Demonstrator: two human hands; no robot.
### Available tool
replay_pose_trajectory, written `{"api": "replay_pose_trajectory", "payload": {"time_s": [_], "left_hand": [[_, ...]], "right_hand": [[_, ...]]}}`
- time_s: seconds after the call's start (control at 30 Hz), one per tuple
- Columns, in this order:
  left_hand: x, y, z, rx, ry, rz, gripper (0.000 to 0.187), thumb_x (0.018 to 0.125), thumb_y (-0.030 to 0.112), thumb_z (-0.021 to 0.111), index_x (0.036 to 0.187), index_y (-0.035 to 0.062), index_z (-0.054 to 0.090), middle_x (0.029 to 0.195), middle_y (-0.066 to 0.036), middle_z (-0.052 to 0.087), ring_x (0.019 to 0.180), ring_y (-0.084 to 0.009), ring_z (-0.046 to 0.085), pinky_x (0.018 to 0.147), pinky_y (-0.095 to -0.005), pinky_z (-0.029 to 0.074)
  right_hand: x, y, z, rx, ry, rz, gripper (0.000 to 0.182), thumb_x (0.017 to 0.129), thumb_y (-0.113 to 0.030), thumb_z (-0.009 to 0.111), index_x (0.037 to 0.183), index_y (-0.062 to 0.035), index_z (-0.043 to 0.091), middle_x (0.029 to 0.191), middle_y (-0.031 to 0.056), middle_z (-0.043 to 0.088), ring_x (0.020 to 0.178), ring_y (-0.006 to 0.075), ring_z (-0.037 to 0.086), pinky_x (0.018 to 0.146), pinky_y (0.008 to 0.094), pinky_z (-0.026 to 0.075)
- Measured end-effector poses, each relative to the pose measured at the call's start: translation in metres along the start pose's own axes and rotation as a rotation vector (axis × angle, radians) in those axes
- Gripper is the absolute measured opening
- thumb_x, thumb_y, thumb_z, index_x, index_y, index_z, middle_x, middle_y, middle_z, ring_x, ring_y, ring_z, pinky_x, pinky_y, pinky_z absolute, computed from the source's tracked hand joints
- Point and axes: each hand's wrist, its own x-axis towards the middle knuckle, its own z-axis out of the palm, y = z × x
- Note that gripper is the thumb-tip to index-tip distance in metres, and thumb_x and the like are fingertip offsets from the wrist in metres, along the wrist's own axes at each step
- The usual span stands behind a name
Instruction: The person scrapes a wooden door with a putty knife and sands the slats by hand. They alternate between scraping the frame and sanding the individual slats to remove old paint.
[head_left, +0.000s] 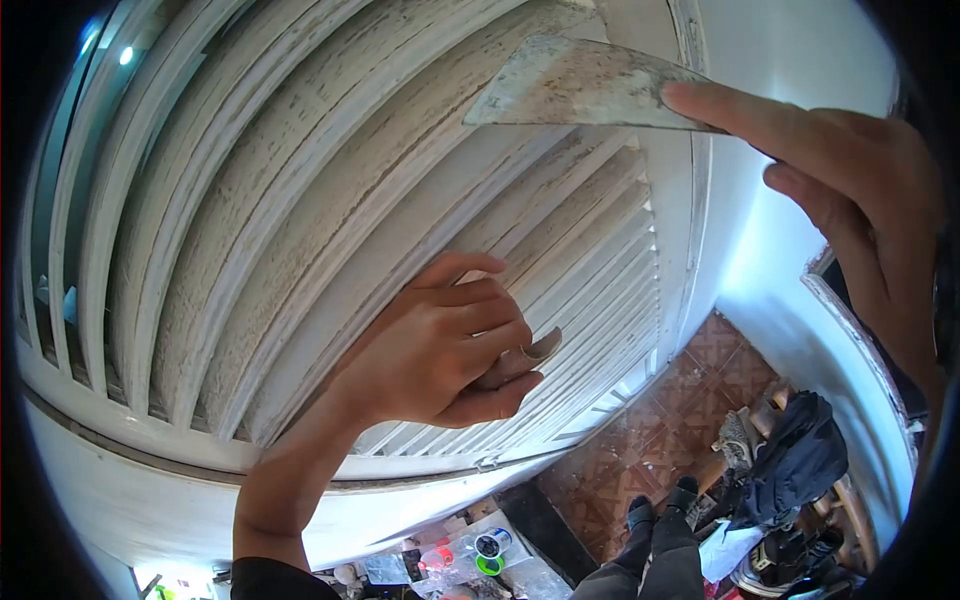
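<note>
A white louvered panel [330, 200] with dirty, worn slats fills much of the view. My right hand [850, 170] is closed around a scraper [585, 85], with the index finger laid along its stained metal blade. The blade lies over the upper right part of the slats; its handle is hidden by the hand. My left hand [450, 345] is in front of the middle slats, its fingers curled around a small curved piece [545, 345] that looks like folded sandpaper.
Below is a brown tiled floor [690, 400] with scattered debris. Shoes and a dark bag [805, 450] are heaped at the lower right, near the feet. Cans and plastic items [493, 543] stand at the bottom centre. A white wall [790, 250] runs along the right.
</note>
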Motion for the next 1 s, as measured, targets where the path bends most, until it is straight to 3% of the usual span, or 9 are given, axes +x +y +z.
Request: {"api": "replay_pose_trajectory", "payload": {"time_s": [0.4, 0.47, 0.57, 0.7, 0.8, 0.9, 1.0], "left_hand": [[0.005, 0.003, -0.003, 0.004, -0.018, -0.008, 0.013, 0.074, 0.018, 0.075, 0.073, 0.0120, 0.064, 0.071, 0.000, 0.064, 0.073, -0.0179, 0.067, 0.102, -0.0443, 0.045], [0.004, 0.003, -0.002, -0.027, 0.012, 0.011, 0.019, 0.083, 0.021, 0.073, 0.073, 0.0105, 0.061, 0.070, -0.002, 0.062, 0.069, -0.0213, 0.063, 0.099, -0.0424, 0.045], [0.002, 0.001, 0.000, -0.033, 0.023, 0.004, 0.016, 0.077, 0.021, 0.076, 0.074, 0.0109, 0.065, 0.072, 0.001, 0.065, 0.072, -0.0178, 0.066, 0.101, -0.0427, 0.046], [0.002, 0.001, -0.001, -0.023, 0.063, 0.039, 0.015, 0.079, 0.022, 0.076, 0.073, 0.0111, 0.067, 0.073, 0.001, 0.065, 0.073, -0.0175, 0.066, 0.102, -0.0421, 0.045], [-0.001, 0.001, 0.002, -0.027, 0.053, 0.020, 0.016, 0.082, 0.023, 0.075, 0.073, 0.0117, 0.068, 0.073, 0.001, 0.066, 0.075, -0.0171, 0.067, 0.103, -0.0417, 0.045], [-0.001, 0.001, 0.001, -0.022, 0.075, 0.032, 0.017, 0.084, 0.023, 0.073, 0.074, 0.0114, 0.068, 0.072, 0.000, 0.065, 0.074, -0.0172, 0.066, 0.102, -0.0418, 0.044], [-0.004, -0.001, 0.001, -0.078, 0.067, 0.044, 0.016, 0.086, 0.022, 0.072, 0.075, 0.0110, 0.068, 0.071, 0.000, 0.064, 0.072, -0.0177, 0.065, 0.101, -0.0422, 0.045]], "right_hand": [[0.027, 0.000, -0.025, -0.035, -0.023, 0.001, 0.033, 0.097, -0.007, 0.056, 0.128, -0.0117, 0.067, 0.063, 0.0116, 0.053, 0.050, 0.0172, 0.049, 0.050, 0.0338, 0.037], [0.029, -0.011, -0.028, -0.031, -0.041, -0.005, 0.033, 0.097, -0.007, 0.056, 0.129, -0.0117, 0.067, 0.063, 0.0124, 0.055, 0.050, 0.0176, 0.050, 0.051, 0.0340, 0.037], [0.034, -0.031, -0.034, -0.015, -0.074, -0.003, 0.034, 0.097, -0.006, 0.056, 0.129, -0.0118, 0.067, 0.064, 0.0137, 0.057, 0.051, 0.0183, 0.052, 0.051, 0.0342, 0.038], [0.039, -0.052, -0.047, -0.001, -0.082, 0.005, 0.034, 0.098, -0.006, 0.056, 0.129, -0.0118, 0.066, 0.064, 0.0154, 0.060, 0.051, 0.0192, 0.054, 0.051, 0.0346, 0.039], [0.058, -0.088, -0.082, -0.050, -0.342, 0.140, 0.036, 0.097, -0.006, 0.058, 0.131, -0.0134, 0.066, 0.060, 0.0164, 0.059, 0.047, 0.0201, 0.053, 0.050, 0.0351, 0.039], [0.043, -0.064, -0.066, -0.100, -0.180, 0.090, 0.038, 0.097, -0.006, 0.059, 0.133, -0.0158, 0.065, 0.057, 0.0161, 0.056, 0.044, 0.0199, 0.050, 0.048, 0.0345, 0.038], [0.050, -0.073, -0.072, -0.071, -0.343, 0.246, 0.039, 0.097, -0.006, 0.058, 0.134, -0.0179, 0.064, 0.056, 0.0159, 0.055, 0.042, 0.0196, 0.046, 0.047, 0.0347, 0.037]]}}
